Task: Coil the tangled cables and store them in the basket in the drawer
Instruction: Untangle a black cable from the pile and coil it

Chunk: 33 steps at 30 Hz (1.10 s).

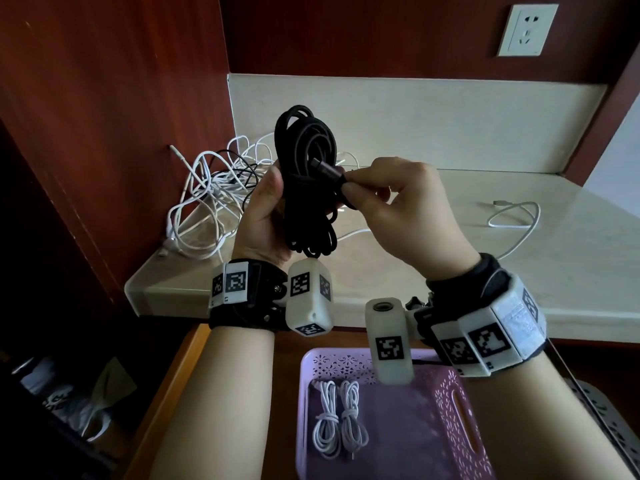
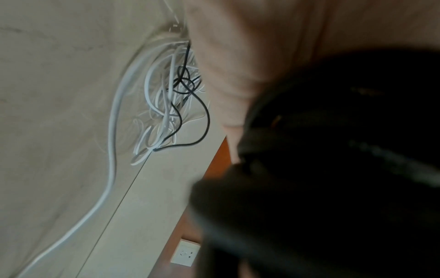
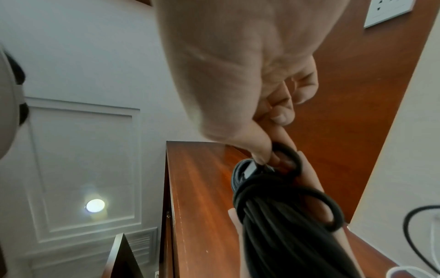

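A thick coil of black cable [image 1: 308, 174] [image 3: 281, 222] stands upright above the counter, gripped round its middle by my left hand [image 1: 266, 209]. My right hand [image 1: 391, 199] pinches the cable's plug end [image 1: 329, 168] [image 3: 250, 169] against the coil between thumb and forefinger. The left wrist view is mostly filled by the blurred black cable [image 2: 333, 150]. A tangle of white and thin black cables [image 1: 214, 199] [image 2: 166, 105] lies at the counter's back left. The lilac basket [image 1: 453, 393] sits in the open drawer below, holding two coiled white cables [image 1: 339, 420].
One loose white cable [image 1: 516, 220] trails across the pale counter [image 1: 450, 258] on the right. A wall socket [image 1: 528, 29] is above. Dark red wood panels close off the left side. The drawer's wooden side [image 1: 176, 375] runs at lower left.
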### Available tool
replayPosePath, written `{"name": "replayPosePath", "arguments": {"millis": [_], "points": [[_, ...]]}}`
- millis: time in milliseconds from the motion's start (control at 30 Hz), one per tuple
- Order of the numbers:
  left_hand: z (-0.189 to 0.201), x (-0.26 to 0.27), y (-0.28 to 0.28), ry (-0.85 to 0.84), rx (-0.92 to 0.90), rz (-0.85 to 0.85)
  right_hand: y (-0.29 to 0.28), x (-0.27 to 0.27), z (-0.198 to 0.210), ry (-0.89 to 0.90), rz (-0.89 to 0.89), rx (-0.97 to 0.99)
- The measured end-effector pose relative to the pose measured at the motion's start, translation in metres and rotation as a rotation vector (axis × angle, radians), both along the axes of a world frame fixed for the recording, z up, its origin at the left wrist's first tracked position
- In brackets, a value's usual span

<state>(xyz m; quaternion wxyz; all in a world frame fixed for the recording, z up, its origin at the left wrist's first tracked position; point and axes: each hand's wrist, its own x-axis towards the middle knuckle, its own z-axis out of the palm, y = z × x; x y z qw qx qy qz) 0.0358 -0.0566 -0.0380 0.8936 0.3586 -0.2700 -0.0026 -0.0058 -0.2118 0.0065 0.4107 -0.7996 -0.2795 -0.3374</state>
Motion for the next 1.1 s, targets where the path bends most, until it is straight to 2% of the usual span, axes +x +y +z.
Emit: {"name": "replayPosePath", "arguments": {"millis": [133,333,400,500,567,667,767,933,1100], "points": [[-0.002,0.002,0.000,-0.029,0.045,0.012,0.000,-0.001,0.000,-0.002,-0.100,-0.126],[-0.005,0.005,-0.008,-0.026,0.039,0.046,-0.001,-0.007,0.007,-0.069,-0.348,-0.414],[-0.005,0.003,-0.010,-0.052,0.021,0.031,0.002,-0.007,0.007,-0.116,-0.371,-0.374],[-0.003,0.002,-0.012,-0.089,0.018,0.012,0.007,-0.003,0.001,-0.132,-0.288,-0.213],[-0.001,0.000,-0.012,-0.098,0.009,0.022,0.010,0.001,-0.002,-0.061,-0.196,-0.074],[-0.001,-0.001,-0.013,-0.097,0.049,0.040,0.009,0.006,-0.002,0.147,-0.091,0.128],[-0.003,-0.002,-0.016,-0.045,0.071,0.048,0.004,0.008,-0.001,0.251,-0.070,0.116],[-0.004,0.003,-0.016,-0.079,0.163,0.074,-0.011,0.009,0.002,0.385,-0.085,-0.005],[-0.004,0.002,-0.026,-0.081,0.356,0.041,-0.022,0.018,-0.001,0.477,-0.111,0.134]]}}
